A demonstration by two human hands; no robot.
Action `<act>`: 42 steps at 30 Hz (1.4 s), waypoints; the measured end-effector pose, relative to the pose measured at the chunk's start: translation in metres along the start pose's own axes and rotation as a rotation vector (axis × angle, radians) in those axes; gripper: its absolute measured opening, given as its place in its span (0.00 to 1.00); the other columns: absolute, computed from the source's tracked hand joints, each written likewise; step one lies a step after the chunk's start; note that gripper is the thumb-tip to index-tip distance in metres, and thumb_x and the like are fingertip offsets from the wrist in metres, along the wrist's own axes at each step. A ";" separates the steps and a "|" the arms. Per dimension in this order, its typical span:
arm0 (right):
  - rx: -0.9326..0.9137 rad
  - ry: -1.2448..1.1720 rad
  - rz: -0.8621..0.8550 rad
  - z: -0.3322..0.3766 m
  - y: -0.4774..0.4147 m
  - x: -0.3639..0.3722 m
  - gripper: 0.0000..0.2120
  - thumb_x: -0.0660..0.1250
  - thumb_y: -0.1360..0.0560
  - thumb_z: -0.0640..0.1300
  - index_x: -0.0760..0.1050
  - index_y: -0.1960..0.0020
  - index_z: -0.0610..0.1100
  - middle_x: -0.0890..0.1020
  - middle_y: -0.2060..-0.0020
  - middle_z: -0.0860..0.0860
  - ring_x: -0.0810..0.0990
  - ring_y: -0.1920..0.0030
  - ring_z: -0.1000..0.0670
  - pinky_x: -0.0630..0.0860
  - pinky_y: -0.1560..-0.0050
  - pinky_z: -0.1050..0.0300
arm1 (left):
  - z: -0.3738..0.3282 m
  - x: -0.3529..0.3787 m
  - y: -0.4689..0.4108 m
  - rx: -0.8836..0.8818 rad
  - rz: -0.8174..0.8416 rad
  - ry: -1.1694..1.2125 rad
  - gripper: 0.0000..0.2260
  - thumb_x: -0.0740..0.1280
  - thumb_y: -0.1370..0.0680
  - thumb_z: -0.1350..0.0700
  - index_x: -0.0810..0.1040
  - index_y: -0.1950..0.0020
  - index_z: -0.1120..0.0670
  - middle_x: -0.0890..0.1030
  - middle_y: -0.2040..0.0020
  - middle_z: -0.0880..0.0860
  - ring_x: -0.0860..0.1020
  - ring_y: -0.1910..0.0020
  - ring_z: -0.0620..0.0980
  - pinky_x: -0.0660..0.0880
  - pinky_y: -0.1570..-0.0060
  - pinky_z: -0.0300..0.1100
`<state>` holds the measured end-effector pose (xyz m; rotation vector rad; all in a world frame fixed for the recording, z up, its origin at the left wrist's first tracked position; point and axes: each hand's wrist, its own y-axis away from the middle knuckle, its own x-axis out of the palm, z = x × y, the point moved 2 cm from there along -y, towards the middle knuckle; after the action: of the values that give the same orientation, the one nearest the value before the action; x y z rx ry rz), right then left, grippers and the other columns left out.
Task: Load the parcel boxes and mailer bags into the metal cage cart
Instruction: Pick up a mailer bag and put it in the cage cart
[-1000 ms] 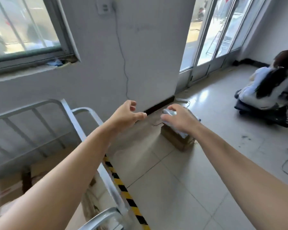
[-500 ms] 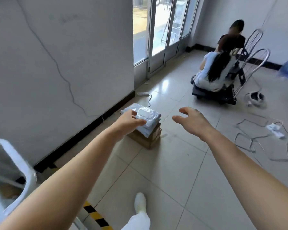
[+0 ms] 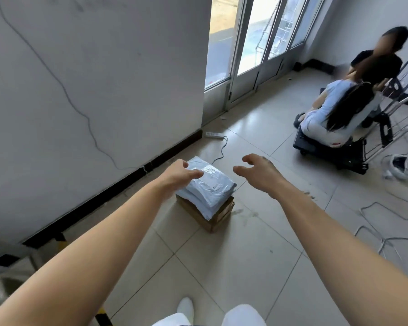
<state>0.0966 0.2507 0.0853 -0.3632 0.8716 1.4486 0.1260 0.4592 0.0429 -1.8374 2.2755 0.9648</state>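
Pale blue plastic mailer bags (image 3: 210,185), stacked on a brown cardboard parcel box (image 3: 213,218) on the floor (image 3: 222,267), sit beneath the spread left grip (image 3: 178,176) and left of the spread, empty right grip (image 3: 257,172): not yet lifted, loading judged outstanding.

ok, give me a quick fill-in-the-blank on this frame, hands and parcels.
1. The grey mailer bags lie stacked on a brown cardboard ____.
2. The left hand reaches over the bags while the right hand hovers beside them, holding ____.
3. The white power strip lies on the tiled ____ near the glass door.
Missing: box; nothing; floor.
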 end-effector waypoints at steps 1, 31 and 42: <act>-0.002 0.002 0.018 -0.001 -0.018 -0.004 0.26 0.65 0.23 0.52 0.66 0.28 0.45 0.69 0.30 0.47 0.70 0.34 0.48 0.67 0.45 0.58 | -0.006 0.002 -0.014 -0.009 0.001 0.008 0.30 0.69 0.24 0.49 0.63 0.28 0.60 0.70 0.31 0.56 0.70 0.35 0.53 0.67 0.43 0.42; 0.104 0.278 0.553 -0.170 -0.468 0.171 0.34 0.67 0.24 0.57 0.62 0.28 0.37 0.73 0.34 0.41 0.73 0.37 0.42 0.71 0.42 0.51 | 0.155 0.142 -0.356 -0.718 -0.387 0.442 0.35 0.72 0.27 0.46 0.61 0.29 0.61 0.69 0.30 0.57 0.70 0.33 0.56 0.68 0.39 0.45; 0.307 0.044 0.537 -0.285 -0.550 0.299 0.38 0.66 0.29 0.67 0.65 0.31 0.40 0.75 0.37 0.41 0.74 0.38 0.40 0.71 0.40 0.49 | 0.290 0.197 -0.441 -0.788 -0.354 0.747 0.31 0.73 0.29 0.43 0.70 0.33 0.58 0.75 0.36 0.52 0.71 0.34 0.53 0.65 0.35 0.47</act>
<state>0.5034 0.1880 -0.4659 0.0820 1.2710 1.7614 0.3717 0.3929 -0.4599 -3.2510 1.8061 1.4049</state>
